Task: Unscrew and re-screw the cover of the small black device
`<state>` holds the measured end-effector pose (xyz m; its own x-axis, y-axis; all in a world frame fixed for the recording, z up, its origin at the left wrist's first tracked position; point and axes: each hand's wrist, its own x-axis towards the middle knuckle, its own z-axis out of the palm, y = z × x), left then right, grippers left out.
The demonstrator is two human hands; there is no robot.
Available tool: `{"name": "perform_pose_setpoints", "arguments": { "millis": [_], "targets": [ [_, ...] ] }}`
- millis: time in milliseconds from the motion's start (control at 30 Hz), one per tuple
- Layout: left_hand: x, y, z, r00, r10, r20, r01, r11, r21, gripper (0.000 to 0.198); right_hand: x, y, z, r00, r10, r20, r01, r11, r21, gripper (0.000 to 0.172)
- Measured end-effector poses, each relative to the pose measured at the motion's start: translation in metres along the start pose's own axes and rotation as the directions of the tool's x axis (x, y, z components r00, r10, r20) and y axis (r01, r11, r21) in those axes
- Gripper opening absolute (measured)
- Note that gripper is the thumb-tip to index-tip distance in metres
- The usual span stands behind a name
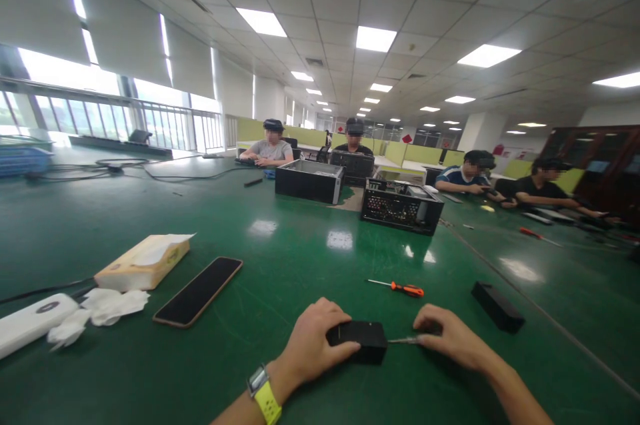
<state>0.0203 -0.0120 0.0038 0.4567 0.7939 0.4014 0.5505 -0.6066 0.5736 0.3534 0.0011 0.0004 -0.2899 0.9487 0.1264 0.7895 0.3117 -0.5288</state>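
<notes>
My left hand (320, 337), with a yellow-strapped watch on the wrist, is closed around a small black box (367, 341) on the green table. Thumb and fingers press its left part, hiding that end. From the right, my right hand (447, 335) pinches a thin metal tool (404, 341) whose tip meets the box's right end. It looks like a screwdriver shaft; its handle is hidden by the fingers. Beyond the hands lies an orange-handled screwdriver (407, 289). Another black oblong piece (497, 307) rests to the right of my right hand.
A phone (199, 291), a tissue pack (145, 261), crumpled tissues (113, 305) and a white device (37, 323) lie on the left of the green table (250, 365). Two open black computer cases (309, 182) stand farther back. Several people sit around the far side.
</notes>
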Motion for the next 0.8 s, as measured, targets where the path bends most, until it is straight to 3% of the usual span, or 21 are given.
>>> {"name": "perform_pose_setpoints", "arguments": {
  "millis": [100, 200, 300, 500, 700, 800],
  "targets": [
    [0.000, 0.001, 0.000, 1.000, 0.001, -0.007, -0.001, 1.000, -0.009, 0.032, 0.014, 0.020, 0.010, 0.968, 0.097, -0.230, -0.102, 0.995, -0.010, 0.043],
    [0.000, 0.000, 0.000, 1.000, 0.004, 0.018, -0.003, 1.000, -0.027, 0.032, 0.030, 0.036, 0.022, 0.906, 0.175, -0.386, -0.190, 0.982, -0.002, 0.055],
    [0.000, -0.001, 0.000, 0.999, 0.020, 0.049, -0.018, 0.999, -0.026, 0.034, 0.040, 0.046, 0.029, 0.892, 0.204, -0.405, -0.211, 0.977, 0.026, 0.053],
    [0.000, 0.000, 0.001, 0.997, 0.017, 0.069, -0.016, 1.000, -0.019, 0.034, 0.042, 0.044, 0.024, 0.883, 0.199, -0.424, -0.133, 0.974, 0.181, 0.030],
    [-0.001, -0.002, 0.003, 0.997, 0.015, 0.080, -0.013, 1.000, -0.019, 0.036, 0.032, 0.026, 0.005, 0.789, 0.271, -0.552, 0.032, 0.878, 0.477, 0.043],
    [-0.002, -0.002, 0.003, 0.995, 0.022, 0.096, -0.019, 0.999, -0.026, 0.037, 0.018, 0.014, 0.002, 0.804, 0.283, -0.522, 0.111, 0.792, 0.600, 0.042]
  ]
}}
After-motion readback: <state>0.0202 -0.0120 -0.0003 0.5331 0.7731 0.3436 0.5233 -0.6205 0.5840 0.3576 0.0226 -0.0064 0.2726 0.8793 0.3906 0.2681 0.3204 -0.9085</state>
